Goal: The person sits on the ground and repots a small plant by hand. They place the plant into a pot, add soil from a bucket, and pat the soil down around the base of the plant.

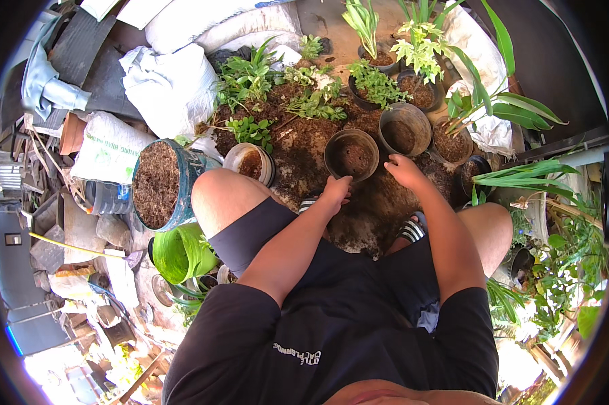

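Between my knees stands a dark round plant pot [351, 154] with some brown soil in its bottom. My left hand [337, 191] is closed at its near rim, with the fingers curled. My right hand [404, 171] has its fingers loosely stretched and apart, holding nothing that I can see. It is just in front of a second, greyish plant pot [404, 129], which also has soil low inside. Whether the right fingertips touch that pot's rim is unclear. Loose dark soil [298, 145] lies to the left of both pots.
Potted plants [377, 84] stand at the back, with a soil-filled pot [452, 143] to the right. Uprooted green plants [247, 77] lie on the soil. On the left are a blue bucket of soil [157, 183], a small white pot [249, 162] and white sacks [169, 88].
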`<state>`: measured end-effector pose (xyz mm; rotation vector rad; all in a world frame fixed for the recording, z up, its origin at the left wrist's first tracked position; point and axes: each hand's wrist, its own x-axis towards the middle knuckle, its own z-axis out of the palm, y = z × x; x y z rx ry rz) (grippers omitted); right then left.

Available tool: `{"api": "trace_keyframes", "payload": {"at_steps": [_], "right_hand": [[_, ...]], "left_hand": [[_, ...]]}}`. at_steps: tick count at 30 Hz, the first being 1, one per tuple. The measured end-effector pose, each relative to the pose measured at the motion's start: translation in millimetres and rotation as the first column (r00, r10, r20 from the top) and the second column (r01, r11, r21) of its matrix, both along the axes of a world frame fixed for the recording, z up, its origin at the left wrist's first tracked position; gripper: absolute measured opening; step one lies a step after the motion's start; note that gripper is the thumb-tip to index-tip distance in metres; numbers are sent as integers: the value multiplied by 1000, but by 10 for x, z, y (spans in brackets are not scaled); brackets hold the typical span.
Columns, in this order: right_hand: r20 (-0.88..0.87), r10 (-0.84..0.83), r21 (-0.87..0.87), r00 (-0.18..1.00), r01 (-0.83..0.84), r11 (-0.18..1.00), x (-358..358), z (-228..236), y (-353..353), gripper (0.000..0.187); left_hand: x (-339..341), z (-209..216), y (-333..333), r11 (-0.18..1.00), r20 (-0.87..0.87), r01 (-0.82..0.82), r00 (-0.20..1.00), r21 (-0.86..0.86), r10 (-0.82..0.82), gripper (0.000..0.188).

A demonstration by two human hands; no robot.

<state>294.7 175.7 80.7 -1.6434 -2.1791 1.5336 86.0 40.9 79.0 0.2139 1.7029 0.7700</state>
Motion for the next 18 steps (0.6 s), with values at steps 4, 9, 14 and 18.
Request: {"api": "trace_keyframes", "payload": {"at_steps": [4,9,14,18], "right_hand": [[68,137,3,988,-138,990,73,60,-45,64],[106,253,8,962,-255,967,129,488,-178,65],[64,148,102,987,-154,983,534,625,-212,65],[282,180,87,943,-212,973,691,564,-245,66]], "left_hand": [[-166,359,9,983,50,-154,988,101,149,51],[-719,1455,-14,922,62,13,997,387,-40,48],[-1418,2487,9,616,-658,748,596,247,-461,56],[-1965,2101,34,756,-872,655,377,13,-312,55]]}}
